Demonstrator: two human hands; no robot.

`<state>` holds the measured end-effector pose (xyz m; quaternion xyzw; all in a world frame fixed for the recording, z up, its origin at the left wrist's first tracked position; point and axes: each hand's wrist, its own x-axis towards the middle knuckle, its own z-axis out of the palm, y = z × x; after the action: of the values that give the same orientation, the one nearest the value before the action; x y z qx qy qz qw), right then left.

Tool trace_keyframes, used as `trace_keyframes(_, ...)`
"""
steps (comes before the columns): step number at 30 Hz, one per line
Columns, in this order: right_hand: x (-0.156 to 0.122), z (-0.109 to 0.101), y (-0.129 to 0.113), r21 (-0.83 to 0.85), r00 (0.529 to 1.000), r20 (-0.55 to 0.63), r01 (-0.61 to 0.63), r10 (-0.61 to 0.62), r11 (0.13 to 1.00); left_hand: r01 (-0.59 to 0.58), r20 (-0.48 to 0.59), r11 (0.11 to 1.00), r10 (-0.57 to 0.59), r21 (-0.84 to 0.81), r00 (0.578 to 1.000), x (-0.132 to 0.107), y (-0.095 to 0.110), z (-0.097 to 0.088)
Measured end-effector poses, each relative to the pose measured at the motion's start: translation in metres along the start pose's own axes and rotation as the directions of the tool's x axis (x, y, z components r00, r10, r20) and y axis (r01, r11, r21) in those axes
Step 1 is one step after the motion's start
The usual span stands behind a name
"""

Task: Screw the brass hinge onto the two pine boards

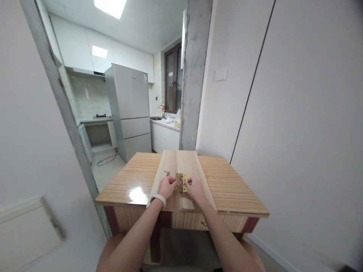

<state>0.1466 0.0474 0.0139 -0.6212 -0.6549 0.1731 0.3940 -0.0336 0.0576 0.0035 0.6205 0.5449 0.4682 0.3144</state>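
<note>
A small brass hinge (181, 182) lies flat across the seam between two pale wooden boards (178, 160) that rest on a striped wooden table (232, 185). My left hand (167, 186), with a white watch on its wrist, pinches the hinge's left leaf. My right hand (193, 188) pinches the right leaf, fingers curled. A few small screws (167, 173) lie on the left board, just beyond my left hand.
The table stands against a white wall on the right. A grey concrete pillar (194, 75) rises behind it. Further back is a kitchen with a grey fridge (130, 109), a counter with a sink (166, 122) and a cable on the floor.
</note>
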Motion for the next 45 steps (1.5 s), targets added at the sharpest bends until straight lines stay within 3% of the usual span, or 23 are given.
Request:
trace_keyframes(11, -0.011, 0.009, 0.001, -0.276, 1.000, 0.007, 0.016, -0.015, 0.961, -0.091, 0.010, 0.974, 0.091, 0.207, 0.996, -0.010, -0.007, 0.007)
trace_keyframes(16, -0.016, 0.009, 0.001, -0.338, 0.998, 0.033, 0.052, -0.044, 0.940, -0.128, 0.019, 0.934, 0.129, 0.333, 0.991, -0.017, 0.001, 0.007)
trace_keyframes(22, -0.025, 0.008, -0.003, -0.410, 0.996, 0.050, 0.093, -0.080, 0.907, -0.185, 0.042, 0.912, 0.182, 0.365, 0.982, -0.021, -0.002, 0.004)
trace_keyframes(26, -0.036, 0.005, -0.002, -0.374, 0.985, 0.008, 0.161, -0.170, 0.913, -0.232, 0.054, 0.923, 0.227, 0.306, 0.972, -0.021, -0.011, -0.002)
trace_keyframes(32, -0.049, 0.003, 0.003, -0.249, 0.922, 0.025, 0.380, -0.386, 0.891, -0.307, 0.111, 0.925, 0.289, 0.222, 0.951, -0.024, -0.019, -0.007)
trace_keyframes(37, -0.052, 0.005, 0.005, -0.245, 0.909, 0.092, 0.416, -0.407, 0.875, -0.298, 0.107, 0.928, 0.280, 0.224, 0.954, -0.028, -0.018, -0.008)
trace_keyframes(45, -0.054, 0.006, 0.005, -0.214, 0.907, 0.083, 0.420, -0.412, 0.882, -0.287, 0.119, 0.939, 0.268, 0.191, 0.956, -0.031, -0.017, -0.009)
